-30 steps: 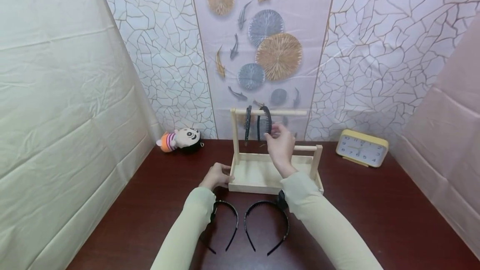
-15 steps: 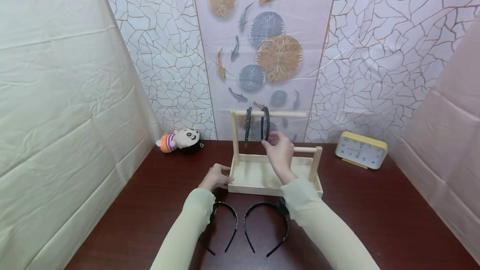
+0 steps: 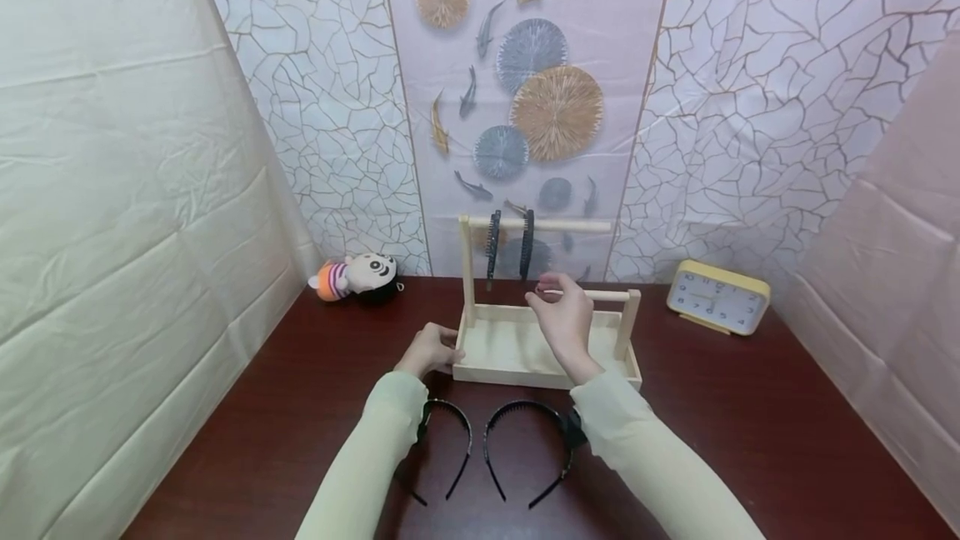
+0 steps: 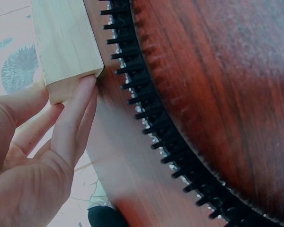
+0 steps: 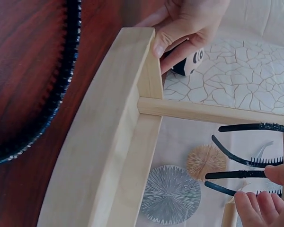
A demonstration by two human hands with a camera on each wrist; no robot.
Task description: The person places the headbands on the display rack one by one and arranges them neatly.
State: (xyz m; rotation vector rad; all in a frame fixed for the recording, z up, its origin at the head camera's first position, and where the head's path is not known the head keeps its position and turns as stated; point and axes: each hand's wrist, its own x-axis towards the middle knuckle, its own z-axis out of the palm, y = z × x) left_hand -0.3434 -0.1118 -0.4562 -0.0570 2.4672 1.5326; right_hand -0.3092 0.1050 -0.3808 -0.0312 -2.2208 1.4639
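– Left hand (image 3: 429, 348) gripping the wooden stand (image 3: 510, 376) near its front left corner, thumb over the end wall, fingers outside. Right hand?

– Right hand (image 3: 564, 315) raised over the tray (image 3: 498, 348). Thumb and fingers bent, tips parted; holds nothing. Forearm slants in from the near side; left forearm lies lower.

– Headbands?

– Two hang over the upper bar (image 3: 573, 226), ends down. Right headband (image 3: 527, 244) just above the right fingertips, small gap in the head view. Left headband (image 3: 492, 247) nearer the tall post (image 3: 468, 273), bare strip of bar between the two.

– Edges and room to move?

– Upper bar runs on well past the right headband to a free end. Lower bar (image 3: 609, 296) sits close behind the right hand. On the table (image 3: 300, 407), between the forearms, a loose headband (image 3: 470, 436) part hidden by the left sleeve, and beside it another headband (image 3: 486, 433).

– Containers?

– Tray only: low walls, pale wooden floor showing. Farther out, soft toy (image 3: 375, 272) lying left, yellow clock (image 3: 717, 298) right, both apart from the stand.
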